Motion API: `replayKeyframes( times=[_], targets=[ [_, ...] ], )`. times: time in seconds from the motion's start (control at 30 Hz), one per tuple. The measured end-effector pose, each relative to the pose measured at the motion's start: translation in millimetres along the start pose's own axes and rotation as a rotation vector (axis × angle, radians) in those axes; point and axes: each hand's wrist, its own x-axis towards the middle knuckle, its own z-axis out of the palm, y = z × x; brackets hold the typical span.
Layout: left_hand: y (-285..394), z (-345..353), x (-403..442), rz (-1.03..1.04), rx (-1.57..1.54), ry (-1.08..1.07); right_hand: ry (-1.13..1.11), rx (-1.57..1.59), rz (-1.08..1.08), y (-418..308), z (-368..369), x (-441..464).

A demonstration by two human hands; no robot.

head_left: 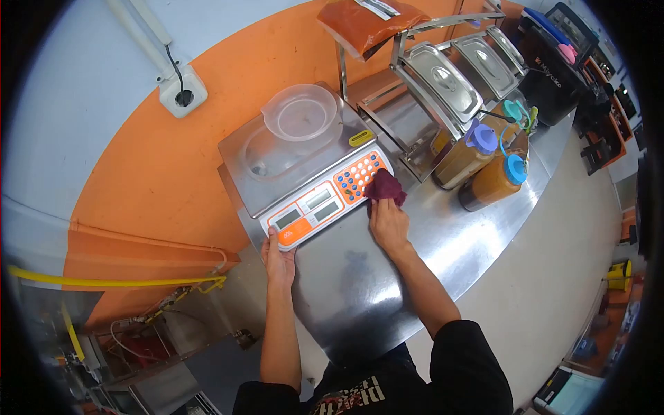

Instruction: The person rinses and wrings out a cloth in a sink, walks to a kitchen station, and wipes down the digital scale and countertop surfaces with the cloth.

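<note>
Cloth, dark maroon and bunched, is pinched in the right hand against the keypad end of the orange-and-white plastic digital scale on the shiny stainless-steel desk. The left hand pinches its opposite front corner, thumb uppermost, presumably to stop sliding. 1 translucent round plastic tub rests on its steel platter.

The person's left hand grips the left corner of an orange-and-white, steel-topped digital scale; the right hand holds a crumpled maroon cloth against its right end.
</note>
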Motion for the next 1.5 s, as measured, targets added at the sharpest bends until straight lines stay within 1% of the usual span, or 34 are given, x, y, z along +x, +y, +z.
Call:
replayKeyframes(
  times=[0.07, 0.17, 0.27, 0.37, 0.4, 0.47, 0.5, 0.53, 0.63, 0.67, 0.77, 0.83, 0.9, 1.0, 1.13, 1.27, 1.37, 1.4, 1.5],
  targets=[
    [1, 0, 0, 0.009, 0.005, -0.007, 0.031, 0.009, -0.07, -5, 3, -2],
    [0, 2, -1, 0.014, 0.01, -0.018, -0.03, 0.058, -0.32, -31, 38, -43],
    [1, 3, 1, 0.023, 0.013, -0.021, -0.177, -0.084, -0.27, -45, 27, -37],
    [-2, -3, -2, 0.009, 0.005, -0.004, -0.149, -0.029, -0.008, -28, 13, -4],
    [-2, -3, 1, 0.006, -0.004, -0.003, -0.138, -0.077, -0.013, -39, 12, -9],
    [-3, -5, 1, 0.005, 0.005, 0.003, -0.129, 0.004, -0.158, -62, 5, -36],
    [-2, -2, 3, 0.003, 0.012, 0.001, -0.121, 0.043, -0.226, -66, 4, -41],
    [-3, 0, 3, 0.009, 0.009, -0.007, -0.149, 0.056, -0.25, -52, 7, -38],
    [-3, -7, -1, 0.026, 0.024, 0.003, -0.07, 0.074, -0.031, -33, 7, -9],
    [-3, -9, -1, 0.033, 0.029, 0.01, -0.149, 0.127, -0.013, -44, 5, -13],
    [-3, 1, 4, 0.034, 0.027, -0.021, -0.094, 0.066, -0.264, -51, 11, -29],
    [-2, -2, 2, 0.025, 0.034, -0.015, -0.149, 0.001, -0.141, -36, 7, -12],
    [-2, -4, 1, 0.026, 0.035, 0.007, -0.164, 0.044, -0.131, -48, -2, -11],
    [-1, 2, 1, 0.017, 0.032, 0.002, -0.068, 0.064, -0.195, -51, -3, -26],
    [-1, -6, 2, 0.017, 0.051, -0.03, -0.177, 0.077, -0.155, -50, -3, -3],
    [-1, -2, 2, 0.009, 0.034, -0.034, -0.096, 0.039, -0.139, -46, -3, -26],
    [-1, -7, 2, 0.025, 0.049, -0.035, -0.268, 0.043, -0.088, -47, -9, -1],
    [0, -1, -1, 0.031, 0.043, -0.02, -0.279, 0.001, -0.097, -50, -15, -7],
    [-3, -6, 4, 0.013, 0.015, -0.02, -0.143, 0.075, -0.108, -45, -14, -28]
  ],
)
